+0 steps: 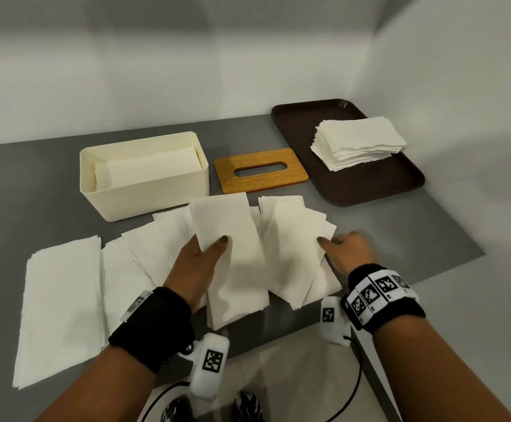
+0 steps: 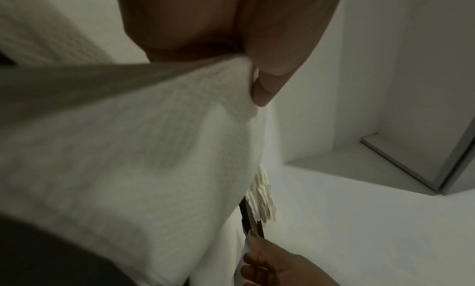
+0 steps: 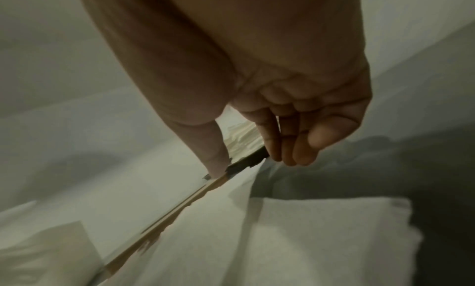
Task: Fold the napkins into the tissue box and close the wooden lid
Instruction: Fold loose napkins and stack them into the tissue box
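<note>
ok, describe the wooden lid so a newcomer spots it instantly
Start at the grey table: at its back stand a cream box and a dark tray. The lid lies flat between them. It is the only light-brown wooden piece, with an oblong slot in its middle.

Grey tabletop (image 1: 400, 236) set into a plain white-walled corner (image 1: 379, 56).

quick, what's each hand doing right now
Left hand: pinches a folded napkin, lifted off the pile.
Right hand: holds nothing, fingers fairly straight, thumb touching the fanned napkins.
</note>
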A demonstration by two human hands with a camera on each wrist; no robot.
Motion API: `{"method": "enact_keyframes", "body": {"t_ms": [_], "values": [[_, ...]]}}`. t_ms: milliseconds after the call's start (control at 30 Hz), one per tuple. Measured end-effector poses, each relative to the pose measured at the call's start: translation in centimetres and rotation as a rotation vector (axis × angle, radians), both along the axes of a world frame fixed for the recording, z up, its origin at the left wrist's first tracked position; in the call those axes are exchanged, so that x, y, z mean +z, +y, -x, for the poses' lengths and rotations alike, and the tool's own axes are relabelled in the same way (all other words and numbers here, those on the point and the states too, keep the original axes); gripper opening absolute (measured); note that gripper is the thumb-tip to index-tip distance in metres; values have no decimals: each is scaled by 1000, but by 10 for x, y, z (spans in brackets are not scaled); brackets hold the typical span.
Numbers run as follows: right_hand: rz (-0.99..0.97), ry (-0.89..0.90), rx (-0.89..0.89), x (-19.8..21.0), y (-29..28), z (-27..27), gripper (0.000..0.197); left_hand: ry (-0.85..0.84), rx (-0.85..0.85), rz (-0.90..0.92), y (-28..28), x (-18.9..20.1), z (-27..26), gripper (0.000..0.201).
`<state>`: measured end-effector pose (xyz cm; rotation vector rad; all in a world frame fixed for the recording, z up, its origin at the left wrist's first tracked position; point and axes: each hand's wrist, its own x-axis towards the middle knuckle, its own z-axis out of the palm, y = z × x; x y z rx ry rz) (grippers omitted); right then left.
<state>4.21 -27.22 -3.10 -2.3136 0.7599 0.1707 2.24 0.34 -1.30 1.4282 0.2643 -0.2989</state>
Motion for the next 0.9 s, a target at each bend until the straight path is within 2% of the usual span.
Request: {"method": "enact_keyframes", "body": {"t_ms": [100, 200, 333, 433, 533, 600, 667, 733, 833, 900], "values": [[-74, 16, -26, -8, -4, -8, 36, 2, 10, 1, 0, 0, -1, 17], [-169, -67, -67, -12, 0, -11, 26, 9, 16, 1, -1, 1, -1, 17], [-130, -190, -94, -1, 6, -5, 26, 7, 24, -6, 1, 1, -1, 17], [-208, -330, -46, 23, 8, 6, 12, 33, 32, 9, 1, 2, -1, 17], [-368, -420, 89, 55, 11, 20, 13, 68, 58, 43, 2, 5, -3, 28], [-505, -448, 187, 76, 16, 28, 10, 71, 49, 47, 2, 7, -5, 34], [-680, -452, 276, 93, 21, 35, 13, 59, 24, 46, 1, 12, -5, 32], [-775, -425, 333, 102, 30, 37, 16, 53, -1, 62, 0, 15, -6, 30], [-749, -412, 340, 100, 50, 32, 12, 46, -13, 92, -4, 22, -4, 24], [-674, -415, 313, 90, 66, 26, 10, 37, -17, 92, -7, 25, -3, 30]]}}
